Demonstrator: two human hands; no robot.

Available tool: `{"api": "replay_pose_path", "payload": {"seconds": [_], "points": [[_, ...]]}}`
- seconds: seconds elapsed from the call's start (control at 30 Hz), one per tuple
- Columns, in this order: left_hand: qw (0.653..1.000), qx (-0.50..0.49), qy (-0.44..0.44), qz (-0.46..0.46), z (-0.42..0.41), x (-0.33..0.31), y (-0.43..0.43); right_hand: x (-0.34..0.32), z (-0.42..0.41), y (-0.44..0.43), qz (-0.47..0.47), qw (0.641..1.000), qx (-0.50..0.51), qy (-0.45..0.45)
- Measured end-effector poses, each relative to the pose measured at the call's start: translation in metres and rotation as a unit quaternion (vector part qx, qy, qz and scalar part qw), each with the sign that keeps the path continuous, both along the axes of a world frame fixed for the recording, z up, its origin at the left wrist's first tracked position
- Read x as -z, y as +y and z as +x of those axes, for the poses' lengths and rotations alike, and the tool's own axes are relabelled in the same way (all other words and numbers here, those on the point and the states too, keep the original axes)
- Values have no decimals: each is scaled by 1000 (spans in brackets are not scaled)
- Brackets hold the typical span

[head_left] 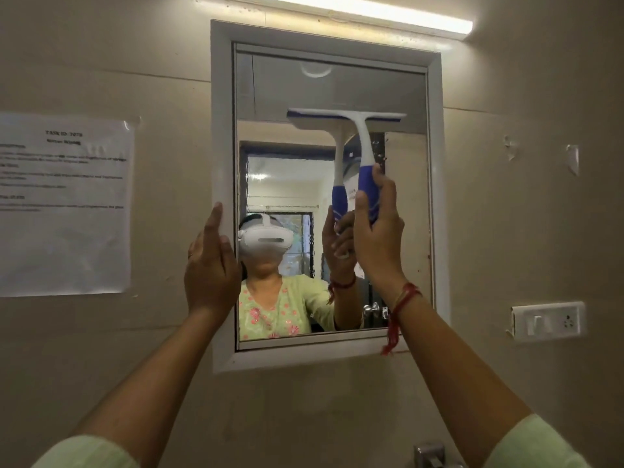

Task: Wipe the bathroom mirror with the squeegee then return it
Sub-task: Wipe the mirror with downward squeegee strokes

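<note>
Both forearms rise toward the mirror (324,96). Right hand (376,238) is wrapped tight round the blue grip of the squeegee (363,143), blade level against the glass in the mirror's upper half. Left hand (211,265) holds nothing, fingers loosely extended, resting on the mirror's left frame edge. Left of the mirror, a printed sheet (64,204); right of it, a switch plate (548,320); above it, a tube light (371,11).

My right hand (378,231) grips the glossy white-and-blue plastic squeegee (361,146) at centre; the smooth white-framed glass mirror (270,96) shines; creased paper sheet (64,204) at left.
</note>
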State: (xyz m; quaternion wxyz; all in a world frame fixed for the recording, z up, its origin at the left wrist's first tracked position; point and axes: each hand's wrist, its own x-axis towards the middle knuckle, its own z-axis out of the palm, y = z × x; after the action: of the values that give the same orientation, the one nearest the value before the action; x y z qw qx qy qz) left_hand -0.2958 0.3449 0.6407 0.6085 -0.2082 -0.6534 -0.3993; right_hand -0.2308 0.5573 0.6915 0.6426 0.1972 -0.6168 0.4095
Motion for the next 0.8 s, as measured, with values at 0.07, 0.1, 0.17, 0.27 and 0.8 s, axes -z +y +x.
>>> {"api": "replay_pose_path", "payload": {"seconds": [0.07,0.1,0.17,0.27,0.8], "points": [[1000,-1,1,0,-1,0,0,-7,-2,-2,-10,1000,-9,2],[1000,0,0,1,-1,0,1,-16,-3,-4,-17,1000,-7,7],[1000,-1,-1,2,0,0,0,-34,-3,-7,-24,1000,-1,19],[1000,-1,0,-1,0,1,0,-36,-8,-9,-27,999,1,17],[1000,-4,12,-4,1,0,-1,22,-7,1,-11,1000,2,-20]]}}
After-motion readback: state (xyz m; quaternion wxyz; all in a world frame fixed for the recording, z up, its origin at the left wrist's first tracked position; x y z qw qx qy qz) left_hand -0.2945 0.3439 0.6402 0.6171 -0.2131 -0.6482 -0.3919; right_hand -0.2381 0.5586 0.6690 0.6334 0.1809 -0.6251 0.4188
